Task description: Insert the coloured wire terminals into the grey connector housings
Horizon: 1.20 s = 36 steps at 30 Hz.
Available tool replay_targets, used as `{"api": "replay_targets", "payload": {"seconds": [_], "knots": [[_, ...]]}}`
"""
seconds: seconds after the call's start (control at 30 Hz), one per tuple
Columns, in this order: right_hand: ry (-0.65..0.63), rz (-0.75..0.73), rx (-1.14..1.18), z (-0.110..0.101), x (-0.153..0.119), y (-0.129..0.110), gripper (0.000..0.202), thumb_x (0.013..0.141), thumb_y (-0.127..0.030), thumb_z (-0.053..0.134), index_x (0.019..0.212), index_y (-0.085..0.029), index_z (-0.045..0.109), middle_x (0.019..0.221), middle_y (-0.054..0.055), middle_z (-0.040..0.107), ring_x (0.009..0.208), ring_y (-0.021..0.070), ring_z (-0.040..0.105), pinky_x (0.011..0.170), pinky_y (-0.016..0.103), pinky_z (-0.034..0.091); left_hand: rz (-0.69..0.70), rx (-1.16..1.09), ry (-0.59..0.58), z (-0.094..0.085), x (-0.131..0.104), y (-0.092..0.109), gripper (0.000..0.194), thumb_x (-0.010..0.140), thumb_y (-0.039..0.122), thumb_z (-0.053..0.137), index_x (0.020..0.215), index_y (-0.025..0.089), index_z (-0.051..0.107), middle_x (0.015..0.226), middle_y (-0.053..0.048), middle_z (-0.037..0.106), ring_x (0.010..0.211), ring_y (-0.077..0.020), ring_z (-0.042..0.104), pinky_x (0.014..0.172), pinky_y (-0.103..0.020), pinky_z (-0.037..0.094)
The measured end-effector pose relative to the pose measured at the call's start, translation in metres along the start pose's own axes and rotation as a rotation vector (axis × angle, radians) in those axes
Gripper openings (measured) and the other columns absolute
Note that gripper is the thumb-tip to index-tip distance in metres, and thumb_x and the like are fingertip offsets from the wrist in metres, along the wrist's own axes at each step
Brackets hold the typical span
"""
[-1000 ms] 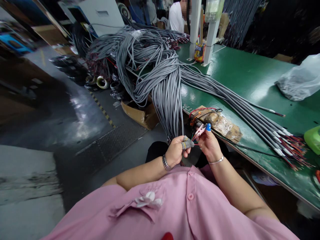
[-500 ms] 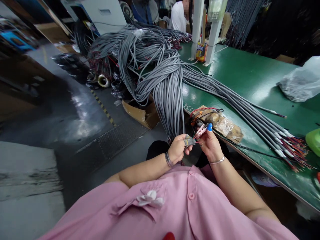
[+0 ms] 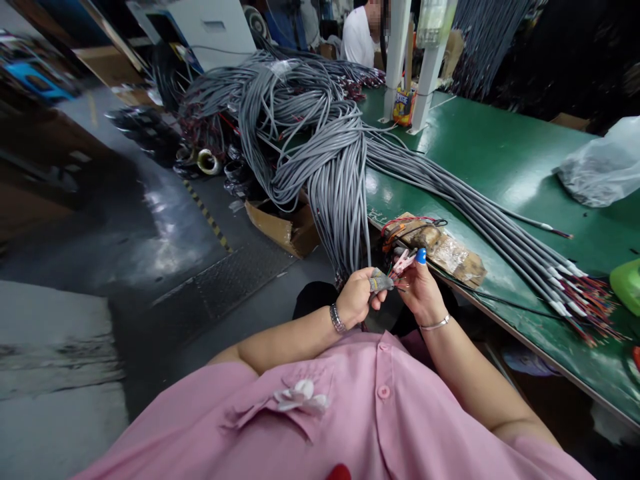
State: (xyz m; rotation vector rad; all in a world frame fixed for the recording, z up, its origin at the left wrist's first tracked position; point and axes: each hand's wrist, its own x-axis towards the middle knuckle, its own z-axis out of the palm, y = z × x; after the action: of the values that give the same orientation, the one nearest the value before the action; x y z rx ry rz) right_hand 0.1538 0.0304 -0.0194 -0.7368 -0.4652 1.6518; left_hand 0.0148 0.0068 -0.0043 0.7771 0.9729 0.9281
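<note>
My left hand [image 3: 361, 295], with grey coverings on some fingers, is closed round the end of a cable whose thin coloured wires [image 3: 399, 281] stick out to the right. My right hand [image 3: 421, 288], a blue cover on its thumb, holds a small pink clip-like tool [image 3: 404, 262] just above those wires. The two hands are close together in front of the bench edge. Behind them a thick bundle of grey cables [image 3: 337, 180] hangs down from the bench. The fingertips of my right hand are partly hidden.
A taped wooden block [image 3: 450, 253] with red and black wires lies at the edge of the green bench [image 3: 480, 147]. More grey cables [image 3: 500, 233] stretch right. A plastic bag [image 3: 603, 167] and a green object [image 3: 627, 283] are farther right. A person [image 3: 357, 37] is behind.
The wires between my hands have spread a little more to the right of my left fingers. Both hands have otherwise hardly moved, and my right hand still holds the pink tool.
</note>
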Motion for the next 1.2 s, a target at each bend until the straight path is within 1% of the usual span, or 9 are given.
{"api": "replay_targets", "payload": {"seconds": [0.2,0.33,0.47,0.67,0.73,0.87,0.93,1.03,1.2], "knots": [[0.041,0.0,-0.01,0.002,-0.004,0.003,0.041,0.072,-0.062,0.069,0.071,-0.022,0.061,0.074,0.0,0.067,0.059,0.0123,0.056,0.055,0.026,0.046,0.005,-0.017,0.003,-0.002,-0.002,0.0,0.022,0.066,0.032,0.07,0.064,0.015,0.055,0.049,0.001,0.056,0.033,-0.0059,0.042,0.033,-0.019,0.025],[0.025,0.025,-0.015,0.002,-0.005,0.002,0.045,0.073,-0.067,0.065,0.078,-0.022,0.065,0.075,0.001,0.067,0.062,0.013,0.058,0.057,0.026,0.047,0.011,-0.028,-0.009,-0.003,-0.002,-0.001,0.019,0.066,0.029,0.068,0.065,0.016,0.056,0.048,0.002,0.056,0.033,-0.0061,0.042,0.033,-0.019,0.025],[0.026,0.034,-0.01,0.0,-0.005,0.002,0.045,0.074,-0.067,0.064,0.081,-0.023,0.066,0.079,0.001,0.069,0.062,0.0128,0.058,0.055,0.025,0.046,0.021,-0.009,-0.002,-0.006,-0.005,-0.003,0.023,0.066,0.033,0.07,0.064,0.015,0.055,0.049,0.002,0.056,0.033,-0.0057,0.042,0.033,-0.019,0.025],[-0.062,0.098,-0.065,-0.004,-0.015,0.001,0.048,0.072,-0.068,0.064,0.083,-0.022,0.068,0.085,0.003,0.07,0.064,0.0124,0.057,0.057,0.025,0.048,0.039,0.017,0.027,-0.016,-0.01,-0.006,0.029,0.066,0.038,0.073,0.064,0.016,0.054,0.048,0.001,0.057,0.032,-0.006,0.043,0.033,-0.019,0.024],[-0.12,0.136,-0.121,-0.005,-0.022,0.001,0.045,0.071,-0.064,0.069,0.086,-0.021,0.07,0.086,0.004,0.07,0.066,0.0132,0.058,0.06,0.026,0.048,0.044,0.029,0.043,-0.017,-0.012,-0.007,0.03,0.066,0.038,0.073,0.063,0.016,0.053,0.048,0.002,0.057,0.032,-0.006,0.042,0.032,-0.019,0.025],[-0.183,0.145,-0.315,-0.005,-0.032,0.001,0.035,0.069,-0.044,0.08,0.092,-0.019,0.072,0.081,0.002,0.068,0.067,0.0117,0.058,0.06,0.023,0.046,0.076,0.076,0.042,-0.017,-0.012,-0.01,0.029,0.067,0.036,0.072,0.061,0.016,0.053,0.049,0.001,0.057,0.032,-0.006,0.043,0.033,-0.019,0.026],[-0.161,0.103,-0.378,-0.004,-0.035,0.002,0.028,0.071,-0.036,0.08,0.092,-0.019,0.072,0.079,0.001,0.068,0.065,0.01,0.057,0.059,0.021,0.044,0.093,0.105,0.029,-0.017,-0.012,-0.012,0.026,0.069,0.034,0.07,0.062,0.016,0.054,0.049,0.001,0.057,0.032,-0.0063,0.043,0.033,-0.019,0.027],[-0.104,0.051,-0.383,-0.003,-0.036,0.006,0.021,0.071,-0.033,0.08,0.085,-0.019,0.072,0.076,0.0,0.068,0.063,0.0094,0.055,0.059,0.021,0.044,0.102,0.121,0.01,-0.018,-0.012,-0.013,0.023,0.071,0.033,0.069,0.064,0.015,0.055,0.05,0.002,0.057,0.033,-0.0064,0.044,0.034,-0.019,0.028],[-0.051,0.084,-0.338,-0.003,-0.036,0.01,0.016,0.071,-0.031,0.079,0.081,-0.019,0.072,0.071,-0.001,0.067,0.061,0.0099,0.054,0.058,0.022,0.044,0.137,0.078,0.012,-0.019,-0.012,-0.016,0.027,0.071,0.035,0.072,0.065,0.015,0.055,0.052,0.001,0.058,0.035,-0.0062,0.045,0.035,-0.019,0.029]]}}
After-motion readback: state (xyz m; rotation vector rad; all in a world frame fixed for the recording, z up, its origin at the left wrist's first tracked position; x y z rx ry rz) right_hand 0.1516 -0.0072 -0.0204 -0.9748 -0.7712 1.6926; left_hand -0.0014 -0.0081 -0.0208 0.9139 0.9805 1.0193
